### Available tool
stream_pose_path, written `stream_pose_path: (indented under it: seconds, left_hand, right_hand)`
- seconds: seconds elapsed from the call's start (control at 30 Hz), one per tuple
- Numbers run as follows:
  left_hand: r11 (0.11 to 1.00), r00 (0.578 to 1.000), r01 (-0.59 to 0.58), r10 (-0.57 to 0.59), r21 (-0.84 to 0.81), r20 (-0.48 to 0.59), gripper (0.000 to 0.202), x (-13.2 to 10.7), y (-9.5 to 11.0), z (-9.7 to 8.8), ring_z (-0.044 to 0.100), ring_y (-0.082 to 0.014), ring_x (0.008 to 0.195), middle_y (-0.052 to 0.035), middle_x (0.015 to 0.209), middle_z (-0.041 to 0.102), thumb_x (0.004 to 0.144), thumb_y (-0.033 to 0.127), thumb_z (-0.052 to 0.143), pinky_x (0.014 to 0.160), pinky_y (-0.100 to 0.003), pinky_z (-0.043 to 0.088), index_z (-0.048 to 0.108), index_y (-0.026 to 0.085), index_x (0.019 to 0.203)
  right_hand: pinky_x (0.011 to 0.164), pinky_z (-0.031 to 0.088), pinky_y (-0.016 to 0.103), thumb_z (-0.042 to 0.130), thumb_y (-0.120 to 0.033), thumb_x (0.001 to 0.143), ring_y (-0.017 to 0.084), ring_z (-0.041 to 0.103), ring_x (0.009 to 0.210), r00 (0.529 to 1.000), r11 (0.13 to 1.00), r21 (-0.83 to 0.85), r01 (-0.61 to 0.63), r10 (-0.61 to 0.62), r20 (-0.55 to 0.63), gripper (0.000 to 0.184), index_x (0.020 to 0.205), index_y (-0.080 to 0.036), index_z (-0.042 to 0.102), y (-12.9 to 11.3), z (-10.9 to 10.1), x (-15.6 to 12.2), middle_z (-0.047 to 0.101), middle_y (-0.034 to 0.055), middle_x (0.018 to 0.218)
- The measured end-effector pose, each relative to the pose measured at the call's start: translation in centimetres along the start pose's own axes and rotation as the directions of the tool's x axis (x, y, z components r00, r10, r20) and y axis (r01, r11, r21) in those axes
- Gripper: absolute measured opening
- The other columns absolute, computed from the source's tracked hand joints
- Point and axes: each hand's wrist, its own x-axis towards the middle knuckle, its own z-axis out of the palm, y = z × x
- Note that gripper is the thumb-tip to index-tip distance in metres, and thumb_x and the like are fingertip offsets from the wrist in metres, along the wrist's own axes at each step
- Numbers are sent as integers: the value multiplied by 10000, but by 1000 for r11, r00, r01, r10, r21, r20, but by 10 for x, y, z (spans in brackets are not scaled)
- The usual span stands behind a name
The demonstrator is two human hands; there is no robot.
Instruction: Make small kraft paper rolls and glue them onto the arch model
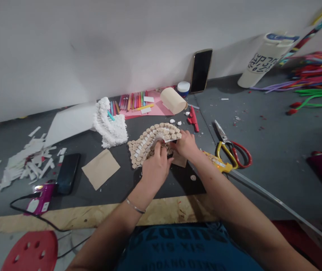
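From where I'm watching, the left hand [155,169] and right hand [186,145] both grip the curved cork panel [149,141], fingers closed on it, just above the dark mat [107,192]. Those fingers hide its middle, so I can't make out what lies beneath them. Scissors [231,154] rest near the right hand.

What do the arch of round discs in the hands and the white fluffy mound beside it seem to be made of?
The arch of discs looks like sliced cork: matte tan faces with a speckled grain, though this view can't confirm it. The white mound looks like cotton wool or fine paper fluff, matte and tufted, with no sheen; the look leaves that open.
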Motion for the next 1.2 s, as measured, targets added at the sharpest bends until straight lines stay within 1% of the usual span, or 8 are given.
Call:
stream_pose_path:
  seconds: [0.13, 0.3, 0.43, 0.57, 0.7, 0.9, 1.07, 1.2]
  left_hand:
    - [1000, 1000, 19, -19, 0, 7, 434, 3, -1, 6, 703, -251, 904, -169, 1567, 334, 977, 415, 418, 621, -332, 565, 510, 140, 1300]
    - [999, 999, 36, -36, 6, 38, 579, 15, -1, 13, 699, -266, 921, -199, 1575, 307, 963, 393, 453, 658, -370, 588, 356, 108, 1458]
    - [999, 998, 47, -46, -11, 45, 620, 20, -4, 16, 685, -284, 978, -199, 1562, 332, 956, 412, 468, 693, -386, 594, 331, 107, 1479]
    - [999, 997, 38, -37, -14, 69, 645, 19, -5, 16, 691, -279, 944, -210, 1569, 309, 962, 415, 454, 697, -395, 591, 283, 118, 1508]
    - [1000, 996, 15, -13, -25, 90, 645, 18, -5, 12, 685, -279, 962, -204, 1566, 312, 955, 390, 473, 707, -402, 592, 281, 123, 1510]
    - [1000, 990, -2, 4, -11, 137, 612, 20, -4, 9, 702, -246, 878, -200, 1567, 305, 950, 369, 491, 688, -378, 592, 306, 176, 1501]
    - [999, 997, 6, -4, -31, 83, 613, 12, -5, 10, 688, -277, 969, -219, 1574, 289, 957, 388, 477, 685, -361, 587, 309, 140, 1492]
    - [998, 998, 23, -21, -51, 54, 570, 5, -7, 10, 679, -283, 997, -200, 1588, 274, 960, 406, 467, 644, -342, 581, 377, 121, 1445]
  right_hand:
    - [838, 399, 400, 598, -342, 886, 320, 539, 1070, 1000, 1000, 10, -2, 3, -5, 353, 1187, -166, 649, -1, 0, 0, 639, 150, 1187]
    - [850, 396, 409, 598, -376, 893, 319, 533, 1077, 1000, 1000, 20, -7, 8, -15, 380, 1212, -173, 640, -2, 1, 0, 633, 144, 1213]
    - [850, 394, 405, 596, -361, 898, 318, 527, 1086, 1000, 1000, 26, -6, 7, -16, 376, 1225, -179, 635, -1, 2, 0, 634, 137, 1223]
    - [847, 396, 407, 594, -360, 897, 318, 526, 1089, 1000, 1000, 28, -9, 9, -16, 398, 1253, -186, 622, -1, 2, 1, 629, 130, 1245]
    - [843, 397, 400, 592, -366, 898, 316, 531, 1085, 1000, 1000, 28, -15, 15, -13, 384, 1237, -190, 633, -2, 1, 0, 638, 126, 1232]
    - [843, 394, 390, 589, -368, 900, 307, 537, 1081, 1000, 999, 29, -22, 23, -8, 343, 1189, -194, 651, -3, 0, -1, 650, 117, 1208]
    - [849, 393, 399, 583, -356, 904, 308, 536, 1088, 1000, 999, 30, -26, 26, -2, 357, 1221, -198, 634, -3, 0, -2, 643, 117, 1222]
    - [849, 395, 395, 588, -363, 900, 309, 537, 1086, 1000, 999, 28, -23, 23, 4, 366, 1224, -198, 629, -4, -1, -3, 649, 120, 1204]
